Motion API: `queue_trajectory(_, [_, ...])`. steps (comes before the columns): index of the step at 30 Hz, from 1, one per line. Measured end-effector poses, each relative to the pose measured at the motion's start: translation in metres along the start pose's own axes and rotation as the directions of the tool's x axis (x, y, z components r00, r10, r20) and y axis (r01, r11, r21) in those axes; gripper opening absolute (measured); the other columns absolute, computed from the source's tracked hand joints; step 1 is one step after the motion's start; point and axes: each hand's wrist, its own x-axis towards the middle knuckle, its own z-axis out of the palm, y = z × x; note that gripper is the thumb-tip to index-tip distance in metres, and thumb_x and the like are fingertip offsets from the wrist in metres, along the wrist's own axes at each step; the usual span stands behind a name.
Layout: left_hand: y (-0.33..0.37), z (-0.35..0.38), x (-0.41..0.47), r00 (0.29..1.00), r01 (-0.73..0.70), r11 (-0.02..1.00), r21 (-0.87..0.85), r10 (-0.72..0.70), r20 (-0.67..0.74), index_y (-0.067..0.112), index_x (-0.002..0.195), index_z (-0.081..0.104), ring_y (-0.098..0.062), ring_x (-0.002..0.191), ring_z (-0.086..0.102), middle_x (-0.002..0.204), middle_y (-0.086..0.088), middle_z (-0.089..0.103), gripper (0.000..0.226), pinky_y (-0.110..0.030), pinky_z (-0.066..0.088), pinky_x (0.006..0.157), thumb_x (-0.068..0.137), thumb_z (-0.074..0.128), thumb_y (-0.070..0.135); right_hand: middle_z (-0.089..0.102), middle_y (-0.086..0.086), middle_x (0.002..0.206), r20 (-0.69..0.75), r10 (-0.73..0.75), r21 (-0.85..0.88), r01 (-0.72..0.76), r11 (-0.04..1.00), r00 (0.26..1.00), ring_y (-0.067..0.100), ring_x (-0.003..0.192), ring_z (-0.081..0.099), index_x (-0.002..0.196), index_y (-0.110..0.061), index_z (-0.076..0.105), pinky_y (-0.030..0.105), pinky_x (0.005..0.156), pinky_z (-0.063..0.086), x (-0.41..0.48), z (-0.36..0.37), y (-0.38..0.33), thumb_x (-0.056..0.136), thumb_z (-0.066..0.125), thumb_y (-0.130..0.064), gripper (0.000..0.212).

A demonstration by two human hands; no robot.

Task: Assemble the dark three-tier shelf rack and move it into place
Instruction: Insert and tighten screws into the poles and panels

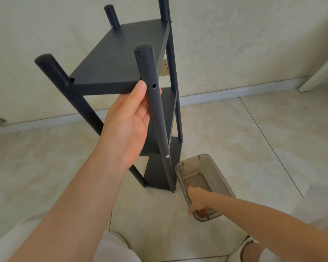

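The dark three-tier shelf rack (119,59) stands upright on the tiled floor in the middle of the view, with four round posts rising above its top shelf. My left hand (129,120) wraps around the near right post (150,76), just below an empty screw hole, thumb against the top shelf's edge. A silver screw head shows lower on that post. My right hand (198,202) reaches down into a clear grey plastic box (214,173) on the floor beside the rack's foot. Its fingertips are curled inside the box; I cannot tell whether they hold anything.
A pale wall with a grey skirting board (235,93) runs close behind the rack, with a wall socket (165,68) behind the posts. A door stop (0,122) sits at the far left. A white frame edge (318,72) leans at the right. My feet are below.
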Motion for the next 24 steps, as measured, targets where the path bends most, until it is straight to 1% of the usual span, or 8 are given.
queue_trajectory(2, [0.000, -0.001, 0.000, 1.000, 0.003, 1.000, -0.003, -0.003, 0.008, 0.019, 0.124, 0.061, -0.012, 0.113, 0.069, 0.121, 0.002, 0.073, 0.048, -0.026, 0.053, 0.101, 0.078, 0.063, 0.034, 0.059, 0.014, 0.126, 0.042, -0.028, 0.046, 0.026, 0.999, 0.999, 0.031, 0.108, 0.063, 0.133, -0.002, 0.045, 0.036, 0.088, 0.055, 0.001, -0.005, 0.004, 0.088, 0.071, -0.040, 0.064])
queue_trajectory(5, [0.000, 0.000, 0.001, 1.000, -0.006, 1.000, -0.022, 0.007, 0.017, 0.017, 0.126, 0.060, -0.013, 0.115, 0.068, 0.126, 0.000, 0.071, 0.049, -0.027, 0.052, 0.102, 0.080, 0.063, 0.032, 0.070, 0.010, 0.109, 0.129, -0.008, 0.286, -0.030, 0.958, 0.992, 0.022, 0.083, 0.074, 0.127, -0.002, 0.052, 0.038, 0.077, 0.061, 0.001, -0.021, 0.014, 0.096, 0.061, -0.039, 0.050])
queue_trajectory(8, [0.000, 0.001, 0.001, 1.000, -0.007, 1.000, -0.013, 0.007, 0.018, 0.017, 0.126, 0.060, -0.013, 0.116, 0.068, 0.129, -0.002, 0.070, 0.049, -0.027, 0.051, 0.103, 0.080, 0.062, 0.032, 0.072, 0.011, 0.107, 0.115, 0.091, 0.299, -0.122, 0.947, 0.989, 0.021, 0.083, 0.074, 0.126, 0.000, 0.051, 0.041, 0.083, 0.060, 0.001, -0.027, 0.030, 0.101, 0.053, -0.035, 0.043])
queue_trajectory(12, [-0.001, 0.000, 0.002, 1.000, -0.002, 1.000, 0.001, 0.002, 0.022, 0.016, 0.130, 0.058, -0.014, 0.116, 0.068, 0.129, -0.001, 0.069, 0.052, -0.028, 0.050, 0.105, 0.081, 0.062, 0.032, 0.066, 0.021, 0.117, 0.028, 0.184, 0.096, -0.186, 0.978, 0.983, 0.026, 0.081, 0.064, 0.133, 0.003, 0.043, 0.032, 0.073, 0.057, 0.011, -0.010, 0.045, 0.100, 0.054, -0.011, 0.038])
queue_trajectory(14, [-0.001, -0.002, 0.003, 1.000, -0.007, 1.000, 0.012, 0.006, 0.027, 0.017, 0.129, 0.058, -0.013, 0.117, 0.067, 0.130, -0.001, 0.069, 0.050, -0.028, 0.050, 0.105, 0.082, 0.062, 0.033, 0.064, 0.020, 0.119, 0.039, 0.146, -0.008, -0.146, 0.989, 0.988, 0.028, 0.091, 0.064, 0.127, 0.002, 0.050, 0.032, 0.073, 0.052, 0.020, 0.001, 0.043, 0.098, 0.057, -0.009, 0.032])
queue_trajectory(17, [-0.001, -0.003, 0.003, 1.000, 0.002, 0.999, 0.041, -0.003, 0.025, 0.019, 0.127, 0.058, -0.011, 0.116, 0.067, 0.127, 0.001, 0.070, 0.048, -0.026, 0.051, 0.103, 0.081, 0.061, 0.035, 0.063, 0.017, 0.116, 0.050, 0.072, -0.211, -0.060, 0.976, 0.996, 0.030, 0.101, 0.062, 0.106, -0.003, 0.060, 0.035, 0.082, 0.050, 0.030, 0.018, 0.037, 0.096, 0.060, -0.016, 0.016])
queue_trajectory(20, [-0.001, -0.004, 0.003, 1.000, -0.003, 0.999, 0.053, 0.002, 0.028, 0.020, 0.124, 0.059, -0.010, 0.115, 0.068, 0.123, 0.003, 0.072, 0.046, -0.024, 0.052, 0.101, 0.080, 0.060, 0.035, 0.058, 0.014, 0.129, 0.004, 0.038, -0.377, -0.034, 0.926, 0.999, 0.032, 0.114, 0.060, 0.129, -0.006, 0.053, 0.039, 0.091, 0.049, 0.040, 0.028, 0.029, 0.096, 0.058, -0.013, 0.034])
queue_trajectory(24, [-0.003, -0.006, 0.005, 0.999, -0.011, 0.999, 0.038, 0.010, 0.036, 0.020, 0.119, 0.060, -0.010, 0.114, 0.068, 0.120, 0.005, 0.073, 0.041, -0.025, 0.052, 0.100, 0.081, 0.059, 0.035, 0.059, 0.011, 0.130, -0.010, 0.026, -0.476, -0.027, 0.879, 1.000, 0.031, 0.117, 0.060, 0.132, -0.008, 0.053, 0.040, 0.091, 0.049, 0.051, 0.031, 0.023, 0.094, 0.060, -0.011, 0.038])
